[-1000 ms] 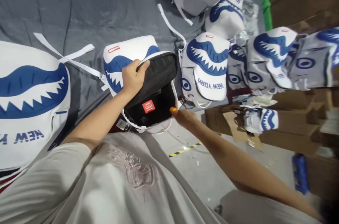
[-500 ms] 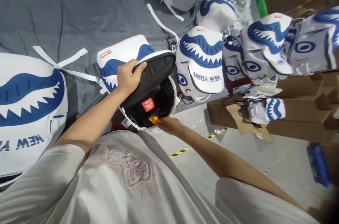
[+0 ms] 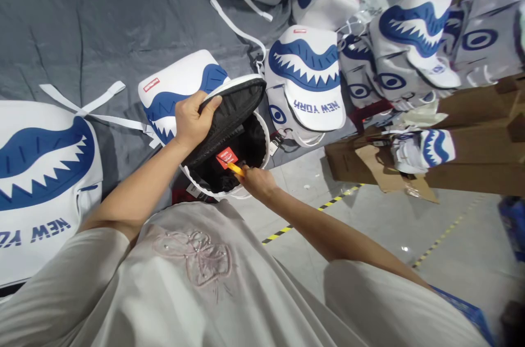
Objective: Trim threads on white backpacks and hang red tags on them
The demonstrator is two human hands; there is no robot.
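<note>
At the near edge of the grey-covered table (image 3: pixel 123 19), the backpack (image 3: pixel 186 75) lies open with both hands at its mouth. The left hand (image 3: pixel 193 120) grips the edge of the raised black-lined flap (image 3: pixel 238 109). The right hand (image 3: pixel 259 183), fingers closed around a slim orange tool (image 3: pixel 235 169), is at the near right of the backpack. The tool's long axis runs from near right to far left, toward the red label (image 3: pixel 226 157) inside. The right hand is nearer the label; tool-to-label contact cannot be determined.
</note>
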